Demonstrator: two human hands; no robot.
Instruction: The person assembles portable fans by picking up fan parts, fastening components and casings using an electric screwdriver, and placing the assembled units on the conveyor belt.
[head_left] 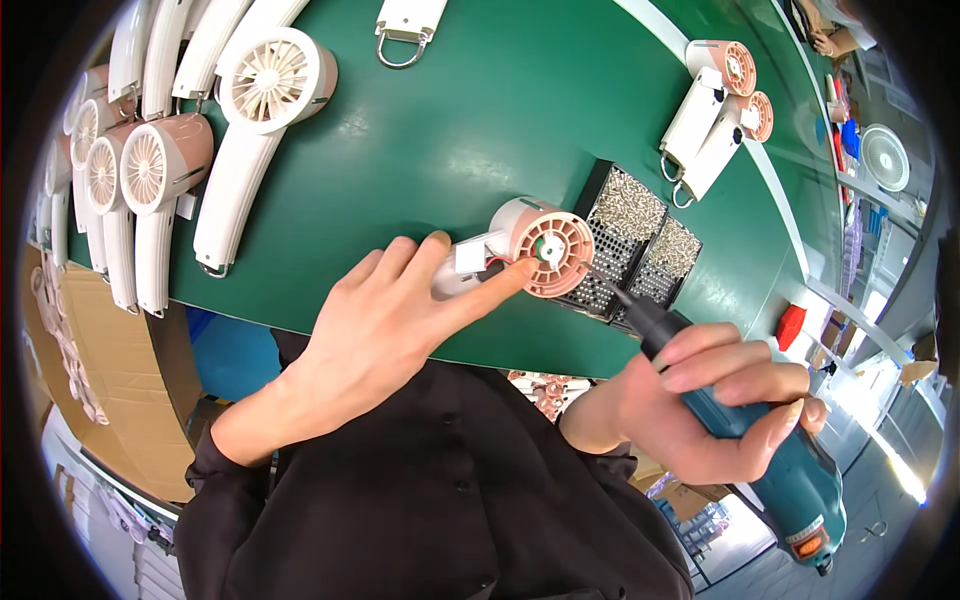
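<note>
Ideally, the left hand (385, 325), its grip closed around the fan (520, 232) just left of the screw tray (597, 182), should brace it firmly, while the right hand (715, 400), wrapped around the power driver (800, 490), should set the bit (614, 289) square to the fan's spoked face (555, 250).

This looks like a factory assembly workshop. Along the left edge of a broad, smooth green table (400, 140) crowd many alike white-and-pink plastic handheld fans (146, 168). Toward its near edge, right of the middle, rectangular black trays (594, 190) hold heaps of tiny silver metal screws (627, 205), and a teal-and-black powered screwdriver (800, 480) is in use. A brown cardboard box (125, 370) stands below the near left corner; another person's arm (842, 42) shows beyond the far right corner.
</note>
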